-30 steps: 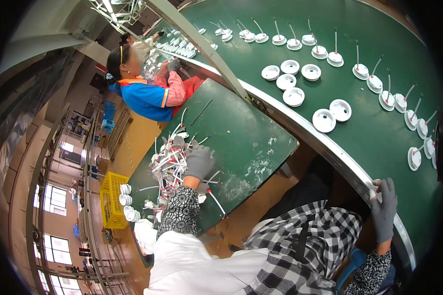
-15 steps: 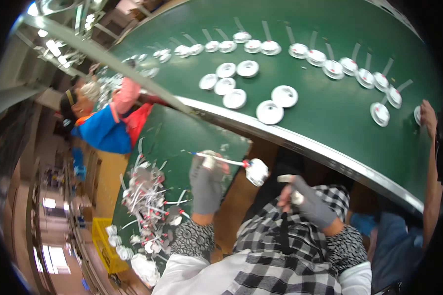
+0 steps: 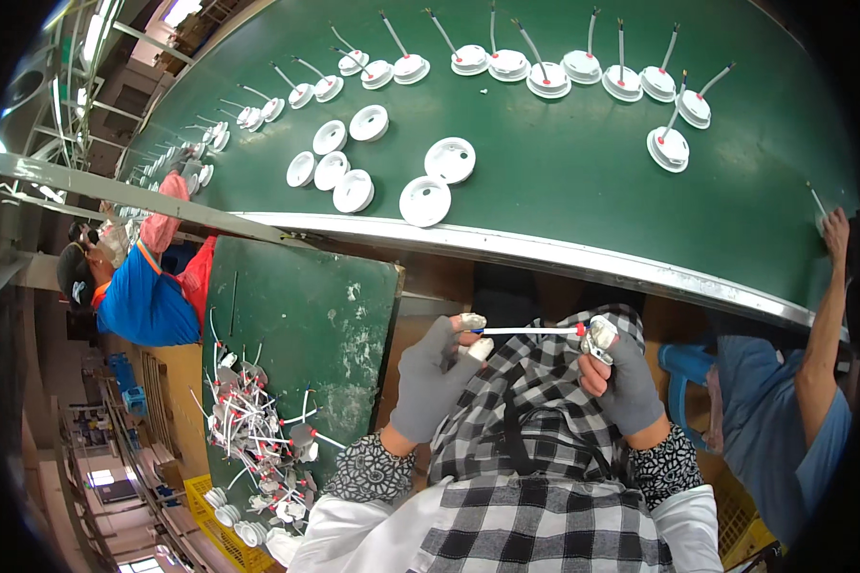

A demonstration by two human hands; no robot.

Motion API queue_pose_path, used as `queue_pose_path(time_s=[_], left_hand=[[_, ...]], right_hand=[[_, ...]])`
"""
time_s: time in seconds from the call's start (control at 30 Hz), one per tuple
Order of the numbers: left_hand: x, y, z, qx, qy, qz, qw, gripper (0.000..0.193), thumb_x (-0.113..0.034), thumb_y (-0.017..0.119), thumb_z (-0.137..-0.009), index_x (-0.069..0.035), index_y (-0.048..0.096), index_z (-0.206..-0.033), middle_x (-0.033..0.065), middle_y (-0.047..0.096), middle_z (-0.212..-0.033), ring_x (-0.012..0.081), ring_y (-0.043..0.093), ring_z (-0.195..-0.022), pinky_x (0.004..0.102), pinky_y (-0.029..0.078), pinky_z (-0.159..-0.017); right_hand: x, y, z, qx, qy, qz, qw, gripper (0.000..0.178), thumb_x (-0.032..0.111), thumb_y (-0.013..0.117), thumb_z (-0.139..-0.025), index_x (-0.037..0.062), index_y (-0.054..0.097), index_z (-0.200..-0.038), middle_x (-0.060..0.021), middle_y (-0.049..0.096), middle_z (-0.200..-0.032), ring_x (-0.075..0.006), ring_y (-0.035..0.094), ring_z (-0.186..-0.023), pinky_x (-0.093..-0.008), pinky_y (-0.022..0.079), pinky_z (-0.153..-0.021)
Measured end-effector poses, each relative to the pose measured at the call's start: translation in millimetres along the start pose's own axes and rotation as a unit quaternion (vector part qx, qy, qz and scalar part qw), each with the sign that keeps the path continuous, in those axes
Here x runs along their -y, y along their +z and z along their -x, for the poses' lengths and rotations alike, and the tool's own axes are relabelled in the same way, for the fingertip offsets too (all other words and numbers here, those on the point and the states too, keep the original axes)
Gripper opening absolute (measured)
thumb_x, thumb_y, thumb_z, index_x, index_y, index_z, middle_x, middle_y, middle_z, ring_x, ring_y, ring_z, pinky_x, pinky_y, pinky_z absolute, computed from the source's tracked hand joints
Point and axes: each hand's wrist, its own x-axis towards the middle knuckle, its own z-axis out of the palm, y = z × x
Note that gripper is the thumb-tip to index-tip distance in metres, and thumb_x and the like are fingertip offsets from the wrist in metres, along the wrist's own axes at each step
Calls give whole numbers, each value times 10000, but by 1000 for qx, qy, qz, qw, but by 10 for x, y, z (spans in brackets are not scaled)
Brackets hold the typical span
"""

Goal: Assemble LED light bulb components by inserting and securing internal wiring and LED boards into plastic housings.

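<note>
A white cable [image 3: 535,330] stretches between my two hands above my lap. Its left end is blue and sits in the pinched fingertips of my left hand [image 3: 428,382], which wears a grey fingerless glove and white tape on the fingertips. At the other end, past a red collar [image 3: 580,330], is a whitish, partly shiny fitting [image 3: 599,339]. My right hand [image 3: 629,380], gloved alike, has its fingers closed around that fitting and hides part of it. A tangled heap of similar cabled pieces [image 3: 258,420] lies on the small green side table [image 3: 306,296] at left.
Ahead runs a long green worktable [image 3: 564,191] with a metal edge [image 3: 506,250]. Cabled round white housings [image 3: 549,81] line it, with several uncabled white round housings [image 3: 425,201] nearer. A co-worker's hand [image 3: 834,229] touches a piece at right; another person [image 3: 153,296] works at left.
My right hand, earlier apart from the cabled piece, now grips its fitting. My left hand keeps the blue end, and the cable has come over my lap. The view has shifted.
</note>
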Motion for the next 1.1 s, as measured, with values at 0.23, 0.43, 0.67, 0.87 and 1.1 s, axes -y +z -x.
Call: queue_pose_path(time_s=[0.23, 0.43, 0.67, 0.87, 1.1], left_hand=[[158, -101, -117, 19, 314, -438, 842, 228, -135, 675, -846, -87, 608, -1059, 42, 646, -811, 174, 634, -643, 277, 508, -594], [0, -609, -40, 367, 214, -480, 767, 242, -264, 622, -885, -94, 602, -1057, 41, 620, -753, 248, 635, -656, 334, 508, -587], [-237, 38, -217, 351, 91, -157, 919, 308, -292, 505, -969, -37, 583, -1124, 65, 624, -951, 146, 576, -785, 301, 469, -704], [-84, 351, -121, 450, -100, -12, 888, 317, -302, 453, -1000, -32, 605, -1072, -26, 522, -713, 65, 469, -633, 235, 401, -599], [78, 109, -265, 558, -180, 29, 810, 351, -326, 451, -1007, -19, 617, -1039, -32, 482, -660, 53, 432, -599, 228, 370, -550]], right_hand=[[186, -32, 77, -20, -32, 49, 998, 215, 246, 557, -920, 33, 587, -902, 10, 463, -553, -87, 424, -424, -225, 312, -394], [757, -361, 171, 28, -11, 336, 942, 268, 223, 647, -848, -29, 644, -939, -5, 539, -584, -56, 445, -451, -199, 328, -416], [506, -44, 154, 86, 82, 381, 917, 300, 254, 663, -872, -10, 643, -1013, 6, 590, -681, -34, 498, -505, -196, 364, -432], [324, -54, 181, 61, 49, 336, 939, 307, 265, 612, -915, 11, 641, -1086, -5, 588, -697, -30, 491, -508, -190, 393, -451], [430, -14, 108, 149, 25, 510, 847, 394, 372, 564, -929, 4, 654, -1038, -22, 579, -652, -69, 517, -500, -234, 419, -472]])
